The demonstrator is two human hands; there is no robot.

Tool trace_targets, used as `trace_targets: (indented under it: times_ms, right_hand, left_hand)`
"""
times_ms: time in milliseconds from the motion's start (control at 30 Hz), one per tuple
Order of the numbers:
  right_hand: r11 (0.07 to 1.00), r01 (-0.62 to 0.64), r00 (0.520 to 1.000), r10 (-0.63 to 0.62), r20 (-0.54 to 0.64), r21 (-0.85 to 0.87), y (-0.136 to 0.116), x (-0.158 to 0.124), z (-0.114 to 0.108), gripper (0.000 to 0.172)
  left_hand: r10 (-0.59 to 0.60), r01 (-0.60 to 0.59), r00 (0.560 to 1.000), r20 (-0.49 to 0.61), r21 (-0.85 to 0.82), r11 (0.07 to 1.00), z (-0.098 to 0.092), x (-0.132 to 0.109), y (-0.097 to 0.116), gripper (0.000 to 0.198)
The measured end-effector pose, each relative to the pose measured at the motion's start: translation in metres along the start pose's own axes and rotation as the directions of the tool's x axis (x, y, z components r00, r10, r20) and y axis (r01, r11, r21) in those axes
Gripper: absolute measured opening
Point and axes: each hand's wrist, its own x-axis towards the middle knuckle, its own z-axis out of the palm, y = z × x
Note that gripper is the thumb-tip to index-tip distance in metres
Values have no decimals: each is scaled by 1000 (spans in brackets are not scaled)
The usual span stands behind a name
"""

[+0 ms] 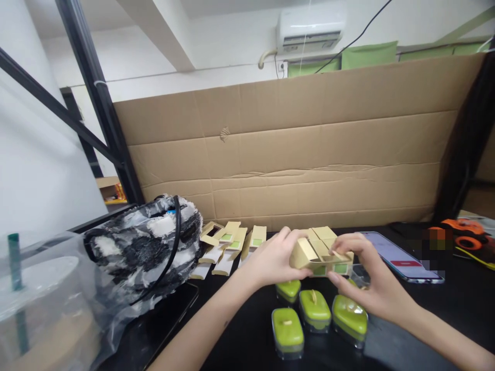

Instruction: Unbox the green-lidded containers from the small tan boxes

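Both my hands hold a small tan cardboard box (319, 251) with open flaps above the black table (456, 304). My left hand (270, 260) grips its left end with curled fingers. My right hand (361, 273) pinches the right side, thumb underneath and fingers on the top flaps. Below the box lie several clear little cases with green lids (315, 307), side by side near the table's front.
Several flat and half-folded tan boxes (228, 242) lie behind my left hand. A black-and-white furry bag (147, 247) and a clear plastic bag (42, 299) fill the left. A phone (400, 256) and an orange toy (462, 230) lie right. A cardboard wall (294, 149) stands behind.
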Motion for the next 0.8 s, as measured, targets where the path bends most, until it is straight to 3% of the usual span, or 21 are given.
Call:
trace_targets:
  times_ms: [67, 133, 200, 333, 400, 467, 567, 633, 667, 733, 800]
  right_hand:
    - [990, -37, 997, 27, 74, 138, -7, 0, -1, 4]
    - [969, -119, 987, 92, 129, 216, -11, 0, -1, 12]
    - [966, -181, 976, 153, 155, 187, -13, 1, 0, 11]
    - [986, -166, 946, 169, 275, -35, -12, 1, 1, 22]
    - [972, -204, 935, 228, 273, -114, -9, 1, 1, 25]
    - [948, -300, 920, 317, 231, -109, -3, 0, 3, 32]
    - [880, -472, 859, 442, 256, 63, 5, 0, 8, 43]
    - [752, -619, 776, 541, 325, 226, 8, 0, 11, 48]
    - [645, -696, 716, 595, 364, 316, 8, 0, 12, 49]
    - [355, -800, 580, 663, 473, 483, 4, 0, 13, 45]
    - [56, -788, 507, 624, 595, 613, -2, 2, 13, 37]
  left_hand:
    - [-24, 24, 1000, -12, 17, 1000, -1, 1, -1, 55]
    - [-50, 51, 998, -31, 38, 998, -2, 1, -1, 57]
    - [-54, 57, 998, -44, 67, 996, -2, 1, -1, 57]
    - [-40, 44, 998, -44, 100, 994, -2, 0, 0, 50]
    - [-26, 31, 999, -45, 126, 992, -4, 0, 0, 47]
    - [12, -2, 998, -54, 179, 984, -5, 0, 1, 44]
    - [101, -82, 994, -42, 322, 943, -4, 2, 3, 37]
    - [165, -140, 986, -16, 456, 879, -1, 3, 5, 35]
    - [198, -167, 980, -1, 532, 830, 1, 4, 6, 35]
    - [283, -232, 958, 35, 674, 702, 6, 7, 7, 39]
    - [378, -289, 923, 69, 771, 567, 11, 9, 7, 37]
